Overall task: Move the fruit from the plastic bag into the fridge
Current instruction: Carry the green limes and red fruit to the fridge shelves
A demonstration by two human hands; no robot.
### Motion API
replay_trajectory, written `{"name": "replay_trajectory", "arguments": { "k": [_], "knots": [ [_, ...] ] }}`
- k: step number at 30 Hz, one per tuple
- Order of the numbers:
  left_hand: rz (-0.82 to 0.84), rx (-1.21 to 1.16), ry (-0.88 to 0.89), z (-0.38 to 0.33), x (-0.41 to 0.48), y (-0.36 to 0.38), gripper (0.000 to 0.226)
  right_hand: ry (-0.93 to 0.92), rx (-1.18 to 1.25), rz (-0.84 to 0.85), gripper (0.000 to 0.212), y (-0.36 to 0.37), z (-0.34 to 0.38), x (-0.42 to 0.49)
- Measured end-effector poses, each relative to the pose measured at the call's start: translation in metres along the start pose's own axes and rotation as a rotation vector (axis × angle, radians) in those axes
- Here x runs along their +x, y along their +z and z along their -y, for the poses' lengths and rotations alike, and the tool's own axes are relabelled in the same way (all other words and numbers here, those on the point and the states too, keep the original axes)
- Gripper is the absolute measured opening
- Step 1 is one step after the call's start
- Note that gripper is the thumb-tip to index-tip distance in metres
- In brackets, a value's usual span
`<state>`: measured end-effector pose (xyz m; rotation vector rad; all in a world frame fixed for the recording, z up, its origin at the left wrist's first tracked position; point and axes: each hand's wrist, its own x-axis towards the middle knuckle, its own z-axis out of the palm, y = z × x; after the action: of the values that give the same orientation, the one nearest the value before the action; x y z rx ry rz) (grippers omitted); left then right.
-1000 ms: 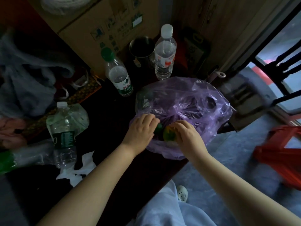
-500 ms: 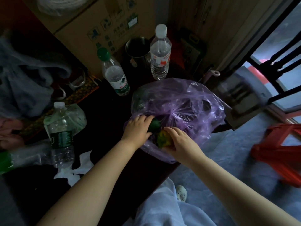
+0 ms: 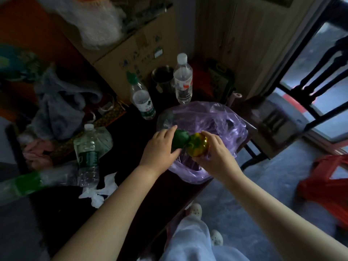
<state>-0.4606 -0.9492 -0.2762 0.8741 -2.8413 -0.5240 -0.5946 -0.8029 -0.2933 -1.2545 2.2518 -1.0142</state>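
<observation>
Head view shows us two fruits at the open mouth of the purple plastic bag (image 3: 224,119), which sits at the near edge of the dark bench (image 3: 130,142). Our left grip (image 3: 160,149) curls around the dark green fruit (image 3: 179,141), fingers over its top and thumb beneath. Our right grip (image 3: 216,155) is clamped on the yellow-green fruit (image 3: 197,146) from its right side. The two fruits touch each other between the grips. Beyond the bag stand a green-capped bottle (image 3: 144,102) and a white-capped bottle (image 3: 183,81).
</observation>
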Motion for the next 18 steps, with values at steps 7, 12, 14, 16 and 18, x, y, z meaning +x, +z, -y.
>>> {"name": "replay_trajectory", "arguments": {
  "k": [7,12,14,16,18],
  "knots": [
    [-0.23,-0.259,-0.007,-0.067,-0.024,-0.065,0.061,-0.194,0.102,-0.186,0.079,-0.068,0.038,-0.023],
    [-0.289,-0.577,0.007,-0.122,-0.044,-0.107,0.058,-0.325,0.062,-0.287,0.083,-0.129,0.061,-0.051],
    [-0.288,-0.684,0.046,-0.141,-0.05,-0.121,0.056,-0.34,0.064,-0.346,0.083,-0.152,0.069,-0.066],
    [-0.293,-0.729,0.092,-0.157,-0.053,-0.133,0.057,-0.348,0.077,-0.428,0.08,-0.173,0.073,-0.082],
    [-0.29,-0.747,0.14,-0.174,-0.056,-0.141,0.058,-0.326,0.11,-0.503,0.08,-0.192,0.077,-0.102]
  ]
}}
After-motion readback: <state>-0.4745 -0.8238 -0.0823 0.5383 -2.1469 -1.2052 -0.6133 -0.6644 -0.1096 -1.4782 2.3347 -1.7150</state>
